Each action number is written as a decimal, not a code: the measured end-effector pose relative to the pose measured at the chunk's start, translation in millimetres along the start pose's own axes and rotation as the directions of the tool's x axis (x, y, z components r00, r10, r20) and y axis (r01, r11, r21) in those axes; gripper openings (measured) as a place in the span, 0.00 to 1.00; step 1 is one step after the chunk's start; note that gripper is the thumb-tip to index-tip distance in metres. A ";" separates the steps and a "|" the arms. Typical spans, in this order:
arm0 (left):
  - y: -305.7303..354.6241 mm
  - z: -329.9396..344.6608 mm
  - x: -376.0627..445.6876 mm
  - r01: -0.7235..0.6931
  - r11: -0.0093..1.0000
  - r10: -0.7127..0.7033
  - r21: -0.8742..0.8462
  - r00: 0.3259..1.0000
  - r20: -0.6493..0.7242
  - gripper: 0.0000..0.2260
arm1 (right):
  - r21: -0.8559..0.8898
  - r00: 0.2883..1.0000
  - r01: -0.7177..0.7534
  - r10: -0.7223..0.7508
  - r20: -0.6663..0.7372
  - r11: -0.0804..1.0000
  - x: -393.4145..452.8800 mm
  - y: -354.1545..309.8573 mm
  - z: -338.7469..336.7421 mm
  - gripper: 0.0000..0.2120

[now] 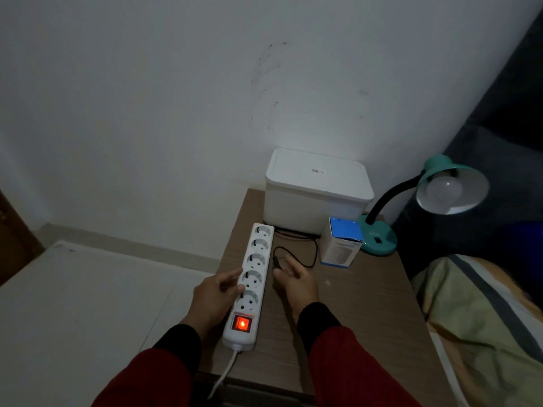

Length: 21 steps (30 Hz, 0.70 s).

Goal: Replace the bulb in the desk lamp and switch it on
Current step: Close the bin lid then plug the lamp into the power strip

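Observation:
A teal desk lamp [379, 239] stands at the table's far right corner on a black flexible neck. A white bulb [443, 189] sits unlit in its shade. The lamp's black cord loops across the table to a black plug [276, 263], which my right hand [296, 286] pinches just right of a white power strip [258, 259]. The strip's red switch [241, 323] glows. My left hand [214, 298] grips the strip's left edge beside the second socket from the switch. All the sockets show nothing plugged in.
A blue-and-white bulb box [340, 242] stands upright next to the lamp base. Behind it is a lidded white storage box [317, 195] against the wall. The wooden table [352, 304] borders a bed [484, 304] on the right. The strip's white cable hangs over the front edge.

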<state>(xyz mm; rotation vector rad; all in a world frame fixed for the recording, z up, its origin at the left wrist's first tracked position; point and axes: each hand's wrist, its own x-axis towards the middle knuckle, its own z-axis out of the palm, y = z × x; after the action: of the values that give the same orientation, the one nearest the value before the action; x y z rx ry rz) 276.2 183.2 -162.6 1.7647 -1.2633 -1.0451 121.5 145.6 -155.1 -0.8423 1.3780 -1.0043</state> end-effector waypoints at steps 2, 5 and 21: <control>0.3 0.7 -0.8 -0.001 1.000 0.001 -0.004 1.000 0.000 0.18 | 0.109 0.997 -0.004 -0.004 0.077 0.994 -4.0 -8.7 6.6 0.29; 0.8 1.6 -1.5 0.004 1.000 -0.004 -0.016 1.000 -0.005 0.18 | 0.185 0.983 0.008 -0.042 0.180 0.983 -4.5 -11.6 17.2 0.32; -5.1 -1.5 0.3 0.015 0.996 -0.015 -0.092 1.000 0.000 0.18 | -0.641 0.921 0.365 -0.363 0.141 0.676 1.6 -4.6 39.4 0.13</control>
<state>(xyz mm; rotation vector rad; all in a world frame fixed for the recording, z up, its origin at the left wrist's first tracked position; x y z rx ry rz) 279.5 184.4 -166.5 1.7076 -1.1844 -1.0932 160.3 139.0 -149.6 -1.7107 1.6246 -0.7938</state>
